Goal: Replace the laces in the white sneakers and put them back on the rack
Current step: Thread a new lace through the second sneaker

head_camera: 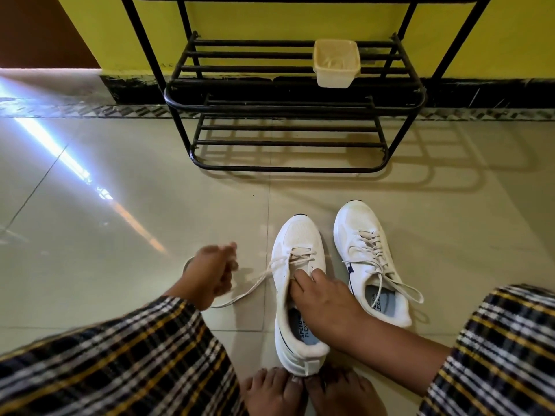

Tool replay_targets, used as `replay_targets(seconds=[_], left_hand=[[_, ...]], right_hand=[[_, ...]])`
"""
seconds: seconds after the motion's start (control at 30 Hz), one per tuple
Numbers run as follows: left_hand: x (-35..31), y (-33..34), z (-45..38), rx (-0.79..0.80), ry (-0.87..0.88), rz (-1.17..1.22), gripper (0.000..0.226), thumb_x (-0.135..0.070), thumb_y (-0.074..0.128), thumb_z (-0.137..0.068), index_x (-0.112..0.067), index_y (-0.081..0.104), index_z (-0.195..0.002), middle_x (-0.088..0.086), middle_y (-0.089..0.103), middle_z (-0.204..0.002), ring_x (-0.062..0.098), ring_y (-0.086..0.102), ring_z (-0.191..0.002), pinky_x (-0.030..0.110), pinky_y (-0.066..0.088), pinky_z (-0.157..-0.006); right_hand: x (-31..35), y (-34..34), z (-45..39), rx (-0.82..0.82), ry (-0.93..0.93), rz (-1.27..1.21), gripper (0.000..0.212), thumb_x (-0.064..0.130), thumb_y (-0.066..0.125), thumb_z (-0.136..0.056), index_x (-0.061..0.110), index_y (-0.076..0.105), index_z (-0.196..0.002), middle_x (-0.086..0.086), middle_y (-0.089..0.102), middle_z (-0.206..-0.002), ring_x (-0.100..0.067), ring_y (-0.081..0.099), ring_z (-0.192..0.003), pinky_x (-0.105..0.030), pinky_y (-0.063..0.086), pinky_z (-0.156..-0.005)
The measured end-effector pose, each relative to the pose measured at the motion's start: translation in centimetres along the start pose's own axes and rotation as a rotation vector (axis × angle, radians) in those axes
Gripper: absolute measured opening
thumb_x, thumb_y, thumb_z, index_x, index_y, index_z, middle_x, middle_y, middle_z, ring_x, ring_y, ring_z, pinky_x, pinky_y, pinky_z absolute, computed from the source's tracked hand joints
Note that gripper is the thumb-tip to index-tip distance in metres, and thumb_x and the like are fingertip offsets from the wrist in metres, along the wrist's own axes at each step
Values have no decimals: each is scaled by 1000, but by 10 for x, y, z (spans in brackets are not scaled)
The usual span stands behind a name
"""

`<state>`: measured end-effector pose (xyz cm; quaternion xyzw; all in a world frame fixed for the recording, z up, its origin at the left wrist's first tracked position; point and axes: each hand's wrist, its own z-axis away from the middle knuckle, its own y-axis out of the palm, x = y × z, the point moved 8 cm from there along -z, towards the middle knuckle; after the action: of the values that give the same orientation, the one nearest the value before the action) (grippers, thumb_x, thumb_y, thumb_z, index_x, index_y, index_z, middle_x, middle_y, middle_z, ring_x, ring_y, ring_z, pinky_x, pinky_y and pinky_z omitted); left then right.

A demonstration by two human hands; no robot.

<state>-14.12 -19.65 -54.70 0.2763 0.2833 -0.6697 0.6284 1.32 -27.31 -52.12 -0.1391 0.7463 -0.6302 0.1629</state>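
Left hand (210, 274) pulls lace (255, 283) — right hand (322, 298) steadies sneaker (295, 265).

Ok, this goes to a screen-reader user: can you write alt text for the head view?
A person's left hand pulls a lace out of the nearer white sneaker while the right hand steadies it. The second sneaker sits beside it, before a black shoe rack holding a plastic container.
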Motion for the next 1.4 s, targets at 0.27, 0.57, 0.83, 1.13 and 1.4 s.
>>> replay_targets(seconds=[0.27, 0.57, 0.83, 1.13, 1.4], left_hand=[[41, 21, 8, -94, 346, -1521, 36, -34, 47, -93, -29, 40, -128, 3, 48, -118, 24, 57, -105, 29, 46, -74], [-2, -10, -12, -242, 438, -1273, 16, -25, 45, -91, -14, 55, -85, 3, 67, -91, 23, 59, -93, 34, 47, -80], [-58, 25, 33, 228, 139, 205, 22, -2, 42, -97, -15, 57, -107, 7, 68, -76, 14, 67, -62, 30, 58, -63], [-79, 58, 64, 482, 92, 443, 22, 0, 48, -83, -9, 57, -101, 2, 62, -73, 9, 61, -57, 19, 55, -55], [-41, 0, 7, 138, 25, 242, 21, -8, 36, -99, -12, 57, -96, -4, 45, -60, 6, 30, -41, 13, 28, -37]], right_hand=[[1, -3, -1, 24, 2, 6, 27, 21, 73, -54, 16, 65, -79, -1, 54, -72, -17, 49, -53, -22, 20, -39], [-1, -6, -2, 109, 20, -40, 33, 15, 75, -44, 17, 62, -75, 0, 54, -70, -17, 51, -52, -21, 18, -41], [-36, -51, -38, 72, 265, -402, 27, 38, 69, -77, 18, 60, -93, 3, 59, -90, -17, 58, -80, -30, 44, -62], [-24, -40, -34, 369, 409, -1434, 20, 18, 54, -95, 21, 67, -81, 9, 64, -76, -8, 56, -78, -24, 44, -79], [-102, -59, -21, 269, 600, -1299, 20, 11, 54, -94, 10, 66, -78, 6, 47, -49, -7, 41, -47, -16, 37, -50]])
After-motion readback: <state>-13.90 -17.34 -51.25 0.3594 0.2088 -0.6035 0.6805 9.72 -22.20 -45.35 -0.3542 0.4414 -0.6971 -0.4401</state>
